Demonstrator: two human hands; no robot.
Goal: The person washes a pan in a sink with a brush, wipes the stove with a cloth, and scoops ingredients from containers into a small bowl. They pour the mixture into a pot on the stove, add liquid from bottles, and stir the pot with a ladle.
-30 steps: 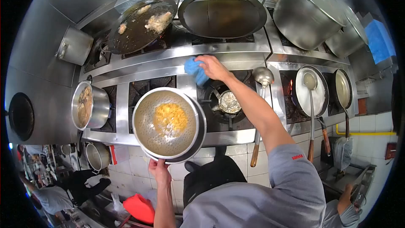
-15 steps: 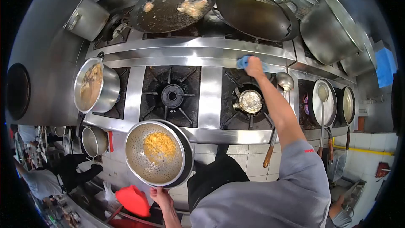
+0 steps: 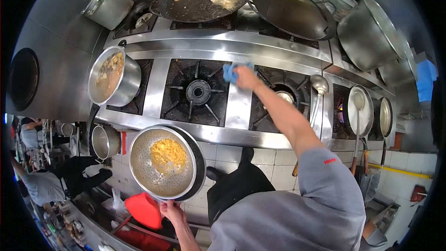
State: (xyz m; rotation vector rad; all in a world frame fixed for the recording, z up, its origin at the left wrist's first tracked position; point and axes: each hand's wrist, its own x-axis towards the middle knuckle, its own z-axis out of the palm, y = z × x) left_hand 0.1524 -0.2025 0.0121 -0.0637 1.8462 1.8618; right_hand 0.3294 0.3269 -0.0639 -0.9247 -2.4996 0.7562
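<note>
- Your right hand [image 3: 246, 78] is closed on a crumpled, soft blue cloth [image 3: 230, 73], at the back end of the smooth steel strip [image 3: 239, 107] between two burners.
- Your left hand [image 3: 172, 211] is pinched narrow at the near edge of the colander [image 3: 145, 172]; whether it grips the dark pan [image 3: 200, 158] too, you cannot tell.
- The colander is a round metal bowl dotted with small holes, tilted, with lumpy yellow food [image 3: 168, 155] inside; the round pan shows behind its right side.
- Left of the strip, the open burner [image 3: 198, 92] has a ringed centre and rough black spokes. Your forearm partly covers the right burner [image 3: 265, 114].
- Further left, a dull metal pot [image 3: 130, 83] holds chunks in cloudy brown liquid.
- To the right lies a ladle [image 3: 319, 83] with a rounded, shiny bowl.
- Behind, one wide black wok [image 3: 197, 8] holds crusty pieces in dark liquid; a second wok [image 3: 289, 11] sits beside it, near a tall steel pot [image 3: 364, 39].
</note>
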